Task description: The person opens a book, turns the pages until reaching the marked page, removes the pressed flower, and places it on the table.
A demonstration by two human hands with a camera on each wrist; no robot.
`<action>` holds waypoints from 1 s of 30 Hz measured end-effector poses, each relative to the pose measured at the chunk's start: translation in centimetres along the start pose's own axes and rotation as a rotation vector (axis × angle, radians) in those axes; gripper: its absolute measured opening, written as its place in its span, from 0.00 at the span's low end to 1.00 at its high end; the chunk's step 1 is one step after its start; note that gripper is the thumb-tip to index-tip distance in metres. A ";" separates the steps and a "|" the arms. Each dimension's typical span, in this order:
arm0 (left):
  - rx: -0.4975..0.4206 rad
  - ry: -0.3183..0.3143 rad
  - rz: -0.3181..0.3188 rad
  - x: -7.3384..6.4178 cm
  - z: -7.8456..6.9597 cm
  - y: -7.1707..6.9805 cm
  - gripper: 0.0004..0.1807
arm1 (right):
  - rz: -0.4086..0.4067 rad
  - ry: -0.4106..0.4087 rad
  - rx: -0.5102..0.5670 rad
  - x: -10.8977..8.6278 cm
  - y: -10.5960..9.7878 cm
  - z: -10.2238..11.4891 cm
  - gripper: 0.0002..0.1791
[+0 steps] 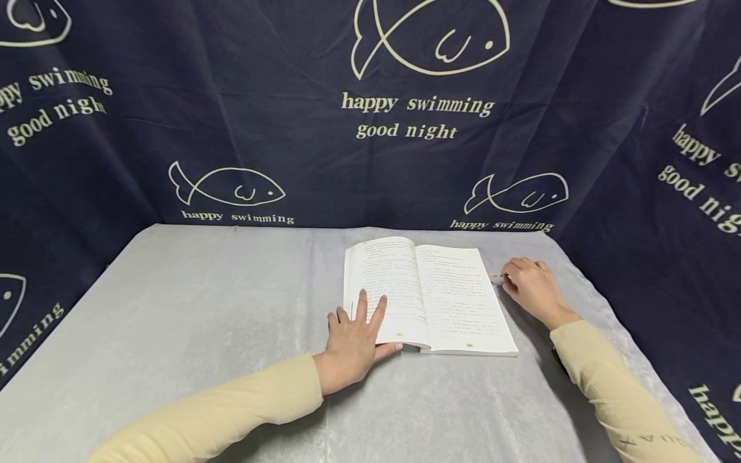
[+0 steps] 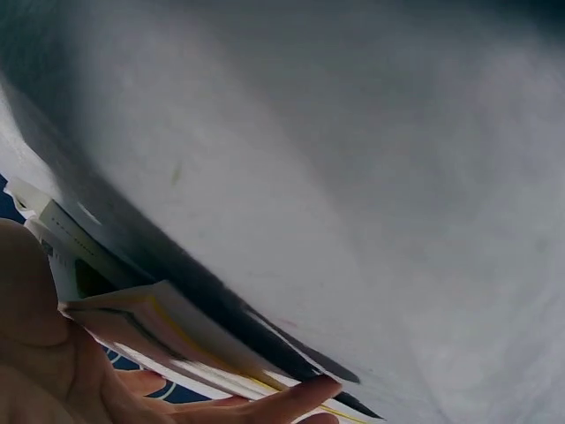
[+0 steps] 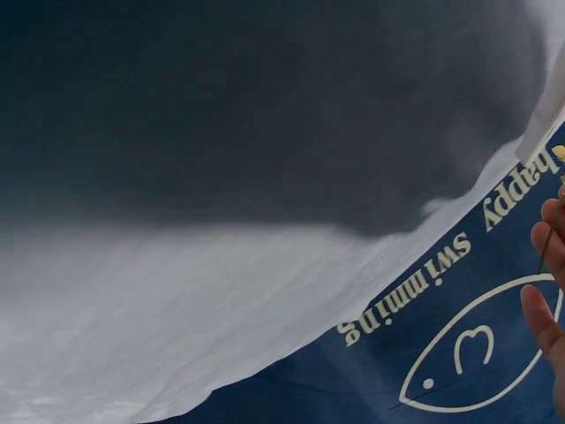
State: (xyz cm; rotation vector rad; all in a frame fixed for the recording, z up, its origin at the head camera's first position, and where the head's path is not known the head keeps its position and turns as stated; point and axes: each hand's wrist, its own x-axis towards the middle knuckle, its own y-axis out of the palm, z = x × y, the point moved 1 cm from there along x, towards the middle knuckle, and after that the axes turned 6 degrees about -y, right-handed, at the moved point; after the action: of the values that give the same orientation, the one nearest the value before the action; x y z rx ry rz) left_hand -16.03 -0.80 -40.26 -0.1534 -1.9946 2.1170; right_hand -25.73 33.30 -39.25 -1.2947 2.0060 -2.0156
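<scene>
A book (image 1: 457, 296) lies spread on the grey-covered table, its left-hand pages arching up near the spine. My left hand (image 1: 353, 344) rests on the lower left of the left page with fingers spread and straight; the thumb lies along the bottom edge. The left wrist view shows the fingers (image 2: 291, 402) along the book's page edges. Just right of the book, my right hand (image 1: 535, 289) pinches a thin stem (image 3: 548, 243) with a small yellow, leaf-like tip (image 3: 560, 153). That tip points toward the right page's outer edge.
The grey cloth-covered table (image 1: 220, 308) extends left of the book and in front of it. Dark blue curtains (image 1: 324, 173) with white fish outlines and lettering hang behind the table and along both sides.
</scene>
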 end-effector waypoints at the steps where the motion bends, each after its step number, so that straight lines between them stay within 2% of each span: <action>1: -0.007 0.004 -0.003 0.0 0.0 0.0 0.47 | 0.001 0.003 -0.002 -0.1 0.0 -0.1 0.05; 7: -0.033 0.011 -0.027 0.0 0.1 -0.1 0.47 | 0.004 0.010 -0.020 -0.6 -0.1 -0.8 0.05; 18: -0.032 0.027 -0.126 -0.2 0.5 -0.8 0.48 | 0.028 0.029 -0.027 -1.5 0.0 -1.7 0.05; 30: -0.057 0.066 -0.338 0.0 0.8 -1.4 0.48 | 0.090 0.018 -0.043 -2.1 0.4 -2.2 0.05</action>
State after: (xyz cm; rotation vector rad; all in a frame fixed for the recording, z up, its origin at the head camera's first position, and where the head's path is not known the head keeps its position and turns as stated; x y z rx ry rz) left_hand -16.11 -1.53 -38.77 0.0973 -1.8890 1.8228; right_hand -25.77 36.14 -40.33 -1.1745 2.0869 -1.9626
